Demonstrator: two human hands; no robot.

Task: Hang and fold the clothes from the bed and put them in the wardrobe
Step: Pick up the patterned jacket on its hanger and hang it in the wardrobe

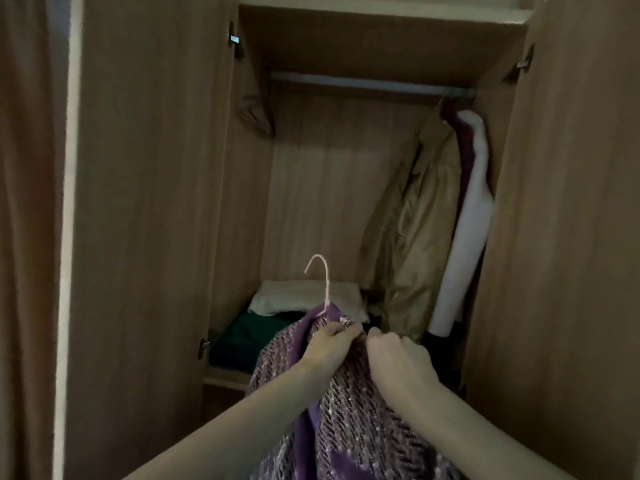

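Left hand (330,344) and right hand (398,355) both pinch purple knitted cardigan (346,427) near its collar, garment on pink hanger (320,282), below metal wardrobe rail (367,83). Not yet hung; three garments already up.

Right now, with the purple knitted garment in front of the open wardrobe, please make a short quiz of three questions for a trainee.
1. True or false: the pink hanger hook is already on the metal wardrobe rail.
2. Which hands grip the purple knitted garment? A) left hand only B) right hand only C) both
3. Fill in: the beige jacket hangs at the rail's ____ end.

Key: 1 false; 2 C; 3 right.
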